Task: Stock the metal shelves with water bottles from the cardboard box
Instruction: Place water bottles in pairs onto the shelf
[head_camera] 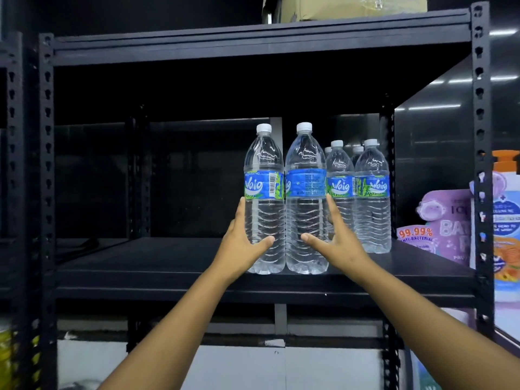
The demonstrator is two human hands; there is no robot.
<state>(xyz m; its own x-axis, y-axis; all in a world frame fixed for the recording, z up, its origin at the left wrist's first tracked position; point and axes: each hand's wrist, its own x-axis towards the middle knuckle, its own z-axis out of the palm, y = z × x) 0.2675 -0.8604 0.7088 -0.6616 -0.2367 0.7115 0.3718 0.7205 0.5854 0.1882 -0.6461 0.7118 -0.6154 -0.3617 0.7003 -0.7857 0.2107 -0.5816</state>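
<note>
1. Standing upright at the shelf (168, 266) front edge, two touching bottles are being gripped low.
2. Left bottle (264, 198) is being clasped by left hand (242, 243).
3. Right bottle (306, 198) is being clasped by right hand (336, 240); four more bottles (372, 198) are standing at its 3 o'clock.

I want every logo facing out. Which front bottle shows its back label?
The bottle in the right hand, second from left: its label shows small print, while the others show the Waig logo.

Upright water bottles (306, 198) on metal shelf (168, 266)
</note>
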